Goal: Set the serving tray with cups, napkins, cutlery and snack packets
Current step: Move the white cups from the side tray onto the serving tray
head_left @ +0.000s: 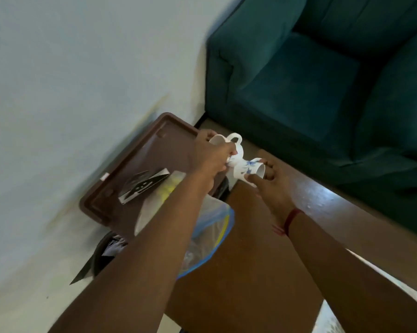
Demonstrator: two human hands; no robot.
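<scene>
A brown serving tray (140, 150) lies on the wooden table by the wall. On it rest a black-and-white packet (142, 186) and a yellowish packet (169, 186). My left hand (210, 157) grips a white cup (229, 141) with a looped handle, held above the tray's right edge. My right hand (267, 179) holds a second white cup (249, 170) with a blue flower pattern, tipped on its side. The two cups touch each other between my hands.
A clear plastic bag with blue and yellow trim (210, 234) lies on the wooden table (250, 248) under my left forearm. A dark round container (106, 253) with dark packets sits at the table's left edge. A teal sofa (323, 80) stands beyond the table.
</scene>
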